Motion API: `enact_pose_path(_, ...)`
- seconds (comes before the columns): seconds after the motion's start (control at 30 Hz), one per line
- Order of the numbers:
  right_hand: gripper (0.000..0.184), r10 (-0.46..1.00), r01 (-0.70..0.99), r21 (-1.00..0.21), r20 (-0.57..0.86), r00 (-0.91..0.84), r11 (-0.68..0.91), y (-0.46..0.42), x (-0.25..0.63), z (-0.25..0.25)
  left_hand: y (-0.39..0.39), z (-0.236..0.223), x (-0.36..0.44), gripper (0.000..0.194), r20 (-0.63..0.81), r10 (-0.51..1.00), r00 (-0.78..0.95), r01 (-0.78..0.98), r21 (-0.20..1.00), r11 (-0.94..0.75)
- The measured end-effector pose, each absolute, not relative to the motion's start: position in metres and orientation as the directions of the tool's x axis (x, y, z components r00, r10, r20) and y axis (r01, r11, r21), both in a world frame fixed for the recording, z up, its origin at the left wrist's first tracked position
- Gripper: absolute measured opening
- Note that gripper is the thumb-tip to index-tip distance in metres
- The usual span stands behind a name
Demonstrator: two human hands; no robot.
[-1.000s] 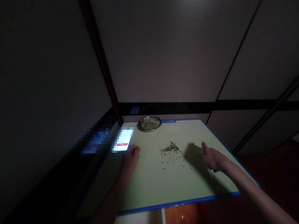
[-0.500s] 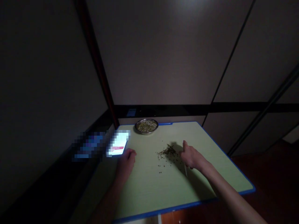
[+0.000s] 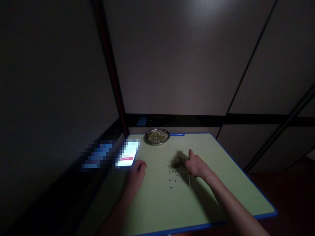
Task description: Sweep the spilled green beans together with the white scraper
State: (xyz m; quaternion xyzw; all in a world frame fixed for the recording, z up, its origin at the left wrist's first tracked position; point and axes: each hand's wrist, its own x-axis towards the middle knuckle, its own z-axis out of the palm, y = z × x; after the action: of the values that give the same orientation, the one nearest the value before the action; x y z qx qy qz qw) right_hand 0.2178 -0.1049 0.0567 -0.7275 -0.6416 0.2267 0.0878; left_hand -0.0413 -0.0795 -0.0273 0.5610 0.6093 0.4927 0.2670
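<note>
A loose heap of small dark grains [image 3: 177, 165] lies on the pale green tabletop [image 3: 157, 206], with stray grains scattered around it. At its right edge, my right hand [image 3: 196, 165] is closed round a thin pale flat-edged object [image 3: 189, 179], held edge-down; most of that object is hidden by the fingers. My left hand [image 3: 138, 169] rests on the table with fingers curled, and nothing shows in it. Just beyond it a lit phone [image 3: 129, 153] leans at the table's left side. At the back stands a round metal bowl [image 3: 157, 143] containing pale and greenish grains.
A blue rim [image 3: 264, 215] runs along the table's edge. Dark-banded wall panels [image 3: 177, 82] rise right behind the table and on the left. A phone reflection [image 3: 98, 156] shows in the left wall's dark band. The room is dim.
My right hand has moved left and slightly away from me, closer to the grain heap, with the pale object in it. The camera view has shifted a little. My left hand stays beside the phone.
</note>
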Motion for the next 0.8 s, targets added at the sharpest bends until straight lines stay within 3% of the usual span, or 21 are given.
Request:
enact_pose_path(0.33, 0.059, 0.988, 0.903, -0.418, -0.15, 0.043, -0.103, -0.092, 0.21, 0.056, -0.081, -0.025, -0.042, 0.015, 0.2, 0.968, -0.153, 0.363, 0.922, -0.133)
enact_pose_path(0.63, 0.052, 0.985, 0.85, -0.517, -0.17, 0.012, -0.099, -0.096, 0.233, 0.07, -0.08, -0.028, -0.042, 0.014, 0.167, 0.967, -0.191, 0.304, 0.947, -0.103)
enact_pose_path(0.8, 0.04, 0.994, 0.914, -0.404, -0.108, -0.005, -0.039, -0.083, 0.257, 0.081, -0.078, -0.026, -0.044, 0.018, 0.114, 0.968, -0.222, 0.246, 0.968, -0.057)
